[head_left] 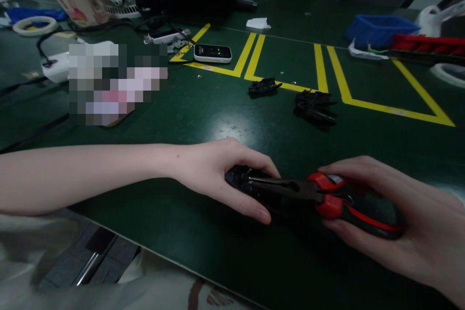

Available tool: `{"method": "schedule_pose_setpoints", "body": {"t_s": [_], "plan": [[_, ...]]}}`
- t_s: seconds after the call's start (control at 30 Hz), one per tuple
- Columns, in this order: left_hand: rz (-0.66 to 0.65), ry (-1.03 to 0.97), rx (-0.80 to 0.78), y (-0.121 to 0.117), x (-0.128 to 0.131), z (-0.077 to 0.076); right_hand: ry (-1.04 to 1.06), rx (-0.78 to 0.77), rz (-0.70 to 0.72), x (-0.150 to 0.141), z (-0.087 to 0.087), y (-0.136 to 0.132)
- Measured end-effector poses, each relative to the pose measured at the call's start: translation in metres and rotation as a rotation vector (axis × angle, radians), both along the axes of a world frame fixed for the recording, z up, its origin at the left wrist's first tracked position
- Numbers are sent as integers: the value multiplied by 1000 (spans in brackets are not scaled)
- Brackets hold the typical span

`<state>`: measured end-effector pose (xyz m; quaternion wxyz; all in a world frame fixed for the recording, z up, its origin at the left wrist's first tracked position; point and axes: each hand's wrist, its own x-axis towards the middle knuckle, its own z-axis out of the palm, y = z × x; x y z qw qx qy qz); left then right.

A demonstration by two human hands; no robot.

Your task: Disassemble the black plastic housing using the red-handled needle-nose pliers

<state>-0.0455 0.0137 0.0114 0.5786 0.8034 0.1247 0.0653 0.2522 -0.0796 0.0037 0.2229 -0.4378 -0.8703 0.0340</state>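
My left hand (225, 169) is closed around a small black part (238, 177), thumb on the near side and fingers on the far side. In my right hand (395, 208) is a pair of long-nose pliers (329, 196) with red and black handles. Their jaws point left and their tips reach the black part between my left thumb and fingers. Whether the tips grip the part, I cannot tell. Beyond my hands, two clumps of similar black pieces lie on the green tabletop, a smaller clump (264, 87) and a larger clump (315, 106).
Yellow tape lines (399, 110) mark areas on the green table (174, 126). A white-edged black device (212, 53) with green lights lies further back. At the right are a blue bin (379, 29) and a red strip (428, 46). Cables and a white device (58, 65) occupy the left.
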Motion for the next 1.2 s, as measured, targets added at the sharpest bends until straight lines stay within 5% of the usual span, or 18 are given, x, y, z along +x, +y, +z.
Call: {"method": "schedule_pose_setpoints", "body": {"t_s": [0.47, 0.83, 1.2], "plan": [[23, -29, 20, 0, 1, -2, 4, 59, -10, 2, -1, -1], [281, -190, 267, -9, 1, -4, 59, 47, -243, -13, 5, -22], [272, -146, 271, -9, 1, -3, 67, 13, -236, -18, 3, -24]]}}
